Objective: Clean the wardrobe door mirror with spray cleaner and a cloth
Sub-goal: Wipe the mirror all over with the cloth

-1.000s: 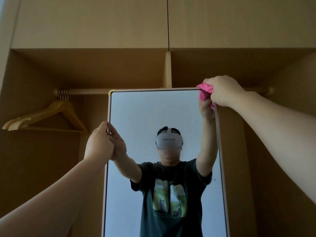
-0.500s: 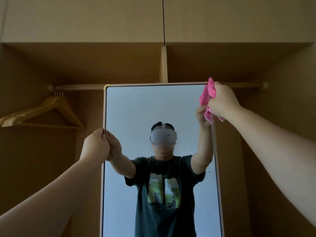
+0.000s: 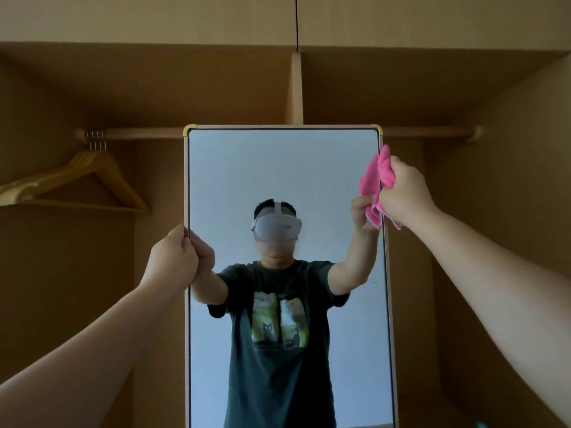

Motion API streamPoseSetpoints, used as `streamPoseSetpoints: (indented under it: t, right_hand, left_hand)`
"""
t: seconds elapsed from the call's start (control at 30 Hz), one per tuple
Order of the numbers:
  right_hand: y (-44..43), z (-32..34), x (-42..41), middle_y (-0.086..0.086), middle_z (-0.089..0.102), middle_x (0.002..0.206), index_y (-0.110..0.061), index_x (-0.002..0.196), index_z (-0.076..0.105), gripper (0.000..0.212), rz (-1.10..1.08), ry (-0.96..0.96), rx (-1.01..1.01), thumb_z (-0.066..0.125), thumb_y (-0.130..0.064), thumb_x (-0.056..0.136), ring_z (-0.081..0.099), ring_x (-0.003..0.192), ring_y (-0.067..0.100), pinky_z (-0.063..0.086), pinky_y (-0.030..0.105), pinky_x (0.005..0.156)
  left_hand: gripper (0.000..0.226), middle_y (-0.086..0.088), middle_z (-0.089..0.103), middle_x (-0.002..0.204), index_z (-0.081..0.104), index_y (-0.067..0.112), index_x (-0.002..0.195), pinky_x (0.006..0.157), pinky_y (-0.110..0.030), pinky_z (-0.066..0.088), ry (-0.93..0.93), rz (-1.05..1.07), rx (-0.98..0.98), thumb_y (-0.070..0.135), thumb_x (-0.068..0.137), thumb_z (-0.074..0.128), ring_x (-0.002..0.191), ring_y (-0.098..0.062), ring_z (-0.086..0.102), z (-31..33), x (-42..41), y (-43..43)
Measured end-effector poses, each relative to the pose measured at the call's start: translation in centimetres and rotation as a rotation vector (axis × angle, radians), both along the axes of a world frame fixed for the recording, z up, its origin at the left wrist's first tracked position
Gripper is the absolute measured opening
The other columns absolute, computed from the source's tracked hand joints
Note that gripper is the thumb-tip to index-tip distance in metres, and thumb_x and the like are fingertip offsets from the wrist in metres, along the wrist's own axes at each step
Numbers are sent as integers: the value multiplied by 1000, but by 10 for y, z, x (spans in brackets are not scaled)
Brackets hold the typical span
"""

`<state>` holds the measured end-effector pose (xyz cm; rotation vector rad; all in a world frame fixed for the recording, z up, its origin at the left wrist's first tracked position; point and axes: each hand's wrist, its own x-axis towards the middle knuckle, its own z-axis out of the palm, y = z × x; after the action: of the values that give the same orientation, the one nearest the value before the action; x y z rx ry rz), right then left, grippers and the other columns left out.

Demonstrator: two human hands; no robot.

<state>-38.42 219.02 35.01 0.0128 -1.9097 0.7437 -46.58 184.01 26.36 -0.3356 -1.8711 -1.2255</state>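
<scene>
Right hand bunches a pink cloth against the right edge of the mirror.
Cloth now sits lower than a second ago, below the top corner it covered; left hand still grips the left edge, fingers curled.

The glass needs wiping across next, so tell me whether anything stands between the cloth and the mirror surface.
Nothing visible does. The right hand holds the pink cloth at the right edge of the mirror, whose surface beside it is bare. The left hand grips only the left frame edge, off the wiping path.
</scene>
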Motion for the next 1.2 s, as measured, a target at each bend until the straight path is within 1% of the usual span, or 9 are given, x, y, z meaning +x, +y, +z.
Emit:
streamPoseSetpoints:
  t: [0.17, 0.27, 0.4, 0.6, 0.67, 0.8, 0.9, 1.03, 1.2]
  right_hand:
    - [-1, -12, 3, 12, 58, 120, -16, 141, 42, 64, -1, 3, 12, 54, 11, 84, 64, 86, 29, 57, 35, 53]
    - [-2, -20, 4, 12, 58, 120, -16, 139, 43, 64, 14, 5, -2, 55, 12, 83, 64, 84, 26, 50, 27, 46]
    - [-5, -31, 8, 8, 56, 119, -18, 143, 38, 71, 21, -31, -21, 56, 14, 82, 65, 84, 28, 57, 38, 50]
    - [-11, -51, 10, 6, 60, 109, -16, 136, 44, 69, 65, -66, -66, 55, 17, 76, 62, 72, 27, 36, 13, 31]
    - [-14, -56, 13, 9, 61, 98, -14, 129, 47, 67, 69, -71, -82, 52, 20, 72, 59, 62, 24, 37, 15, 31]
    - [-18, -68, 17, 7, 59, 91, -8, 124, 49, 61, 99, -48, -129, 49, 22, 71, 54, 49, 12, 35, 15, 29]
    - [-21, -77, 19, 7, 59, 106, -11, 134, 46, 69, 123, -37, -146, 49, 23, 74, 52, 48, 7, 33, 13, 29]
    - [-23, -87, 19, -1, 55, 80, -8, 118, 52, 58, 82, -27, -152, 47, 24, 71, 58, 60, 14, 39, 18, 32]
    - [-21, -100, 16, 3, 55, 76, -12, 108, 53, 50, 63, -42, -141, 50, 20, 69, 57, 60, 17, 35, 13, 31]
  left_hand:
    - [21, -12, 59, 77, 56, 0, 105, 48, -20, 44, -10, 80, -91, 12, 97, 40, 60, -14, 59, -11, -2, -3]
    - [24, -14, 60, 83, 56, 0, 110, 57, -35, 49, -28, 86, -117, 11, 97, 39, 69, -28, 58, -17, -1, -1]
    - [22, -14, 61, 79, 54, 0, 104, 63, -41, 52, -57, 96, -141, 13, 98, 37, 71, -33, 61, -27, -3, -2]
    - [23, 3, 56, 71, 52, 12, 91, 57, -27, 40, -32, 173, -117, 21, 101, 34, 65, -9, 53, -47, -19, -3]
    - [23, 2, 57, 73, 52, 14, 88, 54, -24, 39, -17, 181, -110, 21, 101, 34, 67, -9, 55, -51, -26, -4]
    - [22, -1, 58, 83, 54, 7, 101, 76, -32, 43, -24, 111, -40, 18, 102, 34, 83, -18, 56, -58, -33, 0]
    - [25, -3, 57, 81, 54, 8, 104, 69, -37, 45, -69, 68, -89, 22, 99, 34, 75, -22, 54, -69, -32, -7]
    - [20, 5, 55, 73, 52, 16, 97, 60, -27, 41, -81, 122, -117, 23, 100, 34, 67, -14, 54, -82, -34, -9]
    - [19, 10, 53, 73, 49, 23, 90, 52, -15, 34, -90, 155, -108, 23, 101, 34, 70, -6, 55, -94, -35, -7]
